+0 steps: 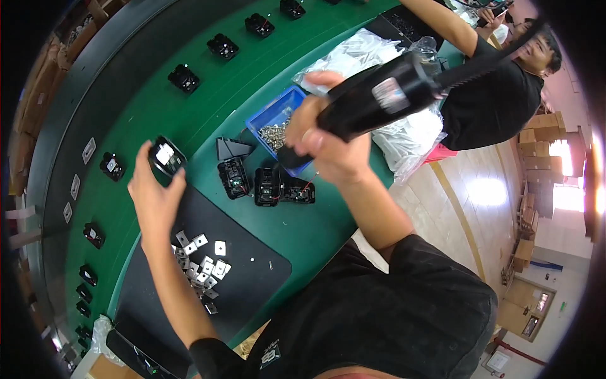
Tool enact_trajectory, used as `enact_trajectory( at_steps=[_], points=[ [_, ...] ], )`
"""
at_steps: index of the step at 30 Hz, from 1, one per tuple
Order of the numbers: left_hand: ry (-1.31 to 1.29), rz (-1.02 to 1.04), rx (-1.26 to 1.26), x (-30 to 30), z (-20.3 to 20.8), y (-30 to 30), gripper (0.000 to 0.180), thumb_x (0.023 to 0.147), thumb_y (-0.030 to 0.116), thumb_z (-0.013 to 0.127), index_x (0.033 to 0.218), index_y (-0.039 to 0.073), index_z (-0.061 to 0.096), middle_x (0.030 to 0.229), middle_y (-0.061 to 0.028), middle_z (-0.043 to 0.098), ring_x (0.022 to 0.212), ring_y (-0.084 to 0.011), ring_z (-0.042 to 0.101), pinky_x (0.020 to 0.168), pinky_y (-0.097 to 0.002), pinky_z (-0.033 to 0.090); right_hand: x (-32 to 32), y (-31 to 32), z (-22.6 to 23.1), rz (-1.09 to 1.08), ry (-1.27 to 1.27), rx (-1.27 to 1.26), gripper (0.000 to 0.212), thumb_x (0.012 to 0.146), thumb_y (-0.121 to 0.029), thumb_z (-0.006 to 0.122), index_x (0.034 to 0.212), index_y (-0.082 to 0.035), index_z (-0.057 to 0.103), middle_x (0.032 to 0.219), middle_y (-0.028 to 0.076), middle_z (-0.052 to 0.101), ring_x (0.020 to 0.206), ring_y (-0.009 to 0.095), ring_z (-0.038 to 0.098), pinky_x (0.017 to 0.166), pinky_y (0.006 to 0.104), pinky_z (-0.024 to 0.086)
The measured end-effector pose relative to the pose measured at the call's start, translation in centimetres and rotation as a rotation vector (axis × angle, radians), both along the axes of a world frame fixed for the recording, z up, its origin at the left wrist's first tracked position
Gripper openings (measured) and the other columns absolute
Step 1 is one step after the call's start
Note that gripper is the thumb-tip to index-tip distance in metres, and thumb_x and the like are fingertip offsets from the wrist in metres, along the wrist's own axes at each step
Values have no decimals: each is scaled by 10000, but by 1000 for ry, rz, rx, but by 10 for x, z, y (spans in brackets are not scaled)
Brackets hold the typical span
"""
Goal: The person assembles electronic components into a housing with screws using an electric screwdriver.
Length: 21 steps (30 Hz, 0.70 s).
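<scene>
Probably light, stiff, slick-shelled — black housing held between thumb and fingers of left hand, above green belt | best taken by outer side walls, clear of pale inner part, perhaps fragile | right hand curled round lower end of black power driver — likely heavier, rigid; grip by barrel.

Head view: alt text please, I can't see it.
A person's right grip holds a black cylindrical tool near a blue bin of small metal parts, while the left grip holds a small black housing. Nearby lie three open black housings and, on a black mat, scattered square metal plates.
</scene>
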<state>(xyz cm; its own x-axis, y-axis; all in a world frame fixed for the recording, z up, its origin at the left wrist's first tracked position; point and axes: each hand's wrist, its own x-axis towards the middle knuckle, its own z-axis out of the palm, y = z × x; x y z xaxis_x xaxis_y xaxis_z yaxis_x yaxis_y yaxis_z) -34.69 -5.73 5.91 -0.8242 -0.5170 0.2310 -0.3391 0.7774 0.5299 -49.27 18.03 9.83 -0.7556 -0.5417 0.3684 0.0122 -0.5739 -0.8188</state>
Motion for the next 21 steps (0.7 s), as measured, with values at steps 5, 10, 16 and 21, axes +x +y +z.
enact_trajectory(
  at_steps=[5, 10, 16, 21],
  points=[
    [-174, 84, -126, -32, -27, -81, 725, 739, 229, 755, 1355, 71, 407, 1166, -203, 615, 1070, -351, 603, 905, -459, 447, -38, -5, -5, -260, 164, 158, 516, 738, 61, 694, 1196, -28, 474, 687, 56, 553, 614, 132, 523, 605, 261, 429],
    [-399, 91, -345, -56, -15, -86, 901, 705, 343, 774, 1447, 109, 319, 1387, -155, 470, 1256, -323, 469, 976, -501, 378, -55, -13, -26, -349, 222, 319, 483, 732, 74, 702, 1157, -26, 495, 700, 40, 570, 606, 95, 498, 580, 237, 386],
    [-139, -85, -435, -127, -25, -71, 889, 692, 355, 787, 1411, 39, 369, 1358, -201, 482, 1244, -346, 471, 1006, -453, 381, -57, -20, -34, -354, 238, 356, 479, 731, 64, 711, 1149, -31, 498, 703, 22, 575, 596, 80, 491, 564, 230, 381],
    [-21, -220, -388, -154, -47, -79, 667, 742, 272, 746, 1275, -28, 479, 1159, -242, 583, 1072, -386, 571, 906, -419, 463, -55, -20, -29, -336, 150, 443, 487, 739, 46, 729, 1158, -26, 493, 714, -1, 570, 620, 64, 524, 571, 215, 402]
  ],
)
